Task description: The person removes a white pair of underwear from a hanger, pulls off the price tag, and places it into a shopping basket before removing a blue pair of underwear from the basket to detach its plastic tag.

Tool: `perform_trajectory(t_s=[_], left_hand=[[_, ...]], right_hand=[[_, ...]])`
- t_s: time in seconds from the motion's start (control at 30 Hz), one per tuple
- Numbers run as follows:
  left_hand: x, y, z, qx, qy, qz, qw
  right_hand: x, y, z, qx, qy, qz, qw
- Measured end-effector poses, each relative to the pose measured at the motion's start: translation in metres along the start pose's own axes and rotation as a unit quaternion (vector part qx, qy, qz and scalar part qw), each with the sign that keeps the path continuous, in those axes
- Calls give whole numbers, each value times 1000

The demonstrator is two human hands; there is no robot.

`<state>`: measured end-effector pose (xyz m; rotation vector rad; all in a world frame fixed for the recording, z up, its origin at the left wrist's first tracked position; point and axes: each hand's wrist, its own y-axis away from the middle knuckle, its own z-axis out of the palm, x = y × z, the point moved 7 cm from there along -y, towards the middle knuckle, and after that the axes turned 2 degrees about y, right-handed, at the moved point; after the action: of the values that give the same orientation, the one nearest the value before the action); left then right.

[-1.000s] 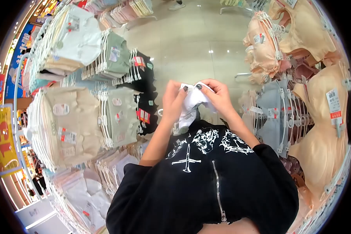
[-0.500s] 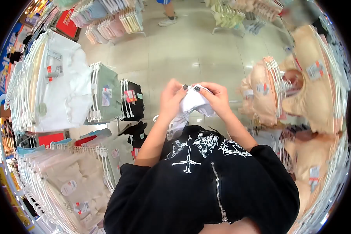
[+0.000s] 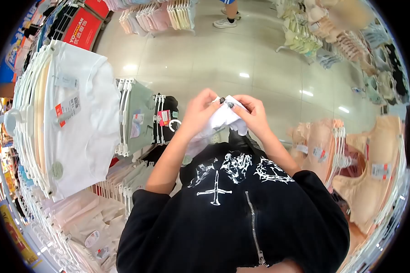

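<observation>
Both hands are together in front of my chest, gripping a small white cloth garment (image 3: 226, 119) that bunches and hangs below the fingers. My left hand (image 3: 199, 113) pinches its upper edge from the left, thumb on top. From the other side my right hand (image 3: 252, 111) pinches the same edge, and the two dark-nailed thumbs nearly meet. Thin, paler material trails from the cloth below my left hand. Close to my left forearm, a white ring-shaped hook (image 3: 174, 125) sticks out beside black garments (image 3: 167, 107) on hangers.
White briefs (image 3: 84, 118) on hangers fill the left rack, with grey-green ones (image 3: 139, 113) beside them. Beige bras (image 3: 373, 168) hang at the right. Across the tiled floor (image 3: 177, 59) are more racks, a red sign (image 3: 81, 28) and a person's legs (image 3: 226, 20).
My view has turned, so the far racks and the person's legs sit further right, and the left rack looks larger. Both hands keep their pinch on the white cloth, with the fingers slightly shifted.
</observation>
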<state>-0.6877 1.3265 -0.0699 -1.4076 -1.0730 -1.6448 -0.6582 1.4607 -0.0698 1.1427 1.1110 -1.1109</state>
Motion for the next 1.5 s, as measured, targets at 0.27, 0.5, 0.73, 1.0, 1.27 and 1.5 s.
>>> perform_trajectory(t_s=[0.27,0.5,0.73,1.0,1.27,1.5], left_hand=[[7,-98,-23,76,-83,35,993],[77,-163,-104,325,-41,123,937],[30,-169,-142,410,-53,-12,911],[17,-184,-172,499,83,29,862],[59,-204,-273,643,59,186,741],[79,-215,-347,660,-49,162,732]], right_hand=[[9,-107,-29,-88,32,42,995],[-7,-236,-134,35,-133,40,990],[-9,-333,-178,99,-267,54,957],[29,-424,-116,42,-288,140,946],[65,-508,-17,-57,-156,190,968],[-12,-556,108,-148,197,-192,950]])
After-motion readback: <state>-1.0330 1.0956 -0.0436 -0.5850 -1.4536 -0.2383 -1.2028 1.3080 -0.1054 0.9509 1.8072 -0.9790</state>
